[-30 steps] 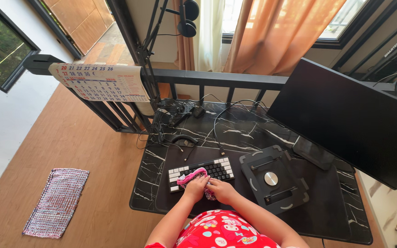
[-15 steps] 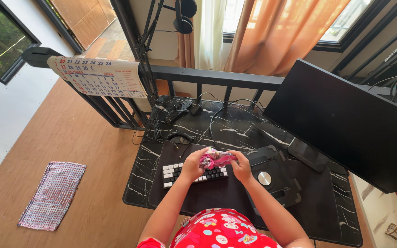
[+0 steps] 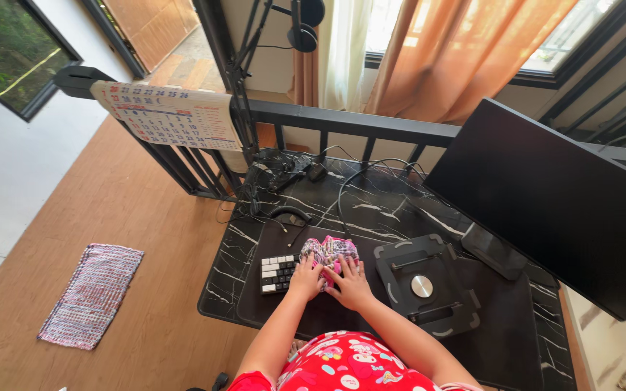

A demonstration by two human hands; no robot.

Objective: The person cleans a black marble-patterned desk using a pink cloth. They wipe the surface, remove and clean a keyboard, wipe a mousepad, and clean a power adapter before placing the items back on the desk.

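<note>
Near the middle of the frame, the left hand (image 3: 306,277) and right hand (image 3: 351,281) are pressing flat, fingers spread, on a pink patterned cloth (image 3: 331,251) that is covering the right part of the small keyboard (image 3: 278,273) on the black marbled worktop (image 3: 393,206). Neither hand is gripping; both are lying open on the fabric, though the fingertips are hard to make out. Even, light pressure along the key rows would suit this wipe best, keeping clear of the grey laptop stand (image 3: 425,286) just to the right.
</note>
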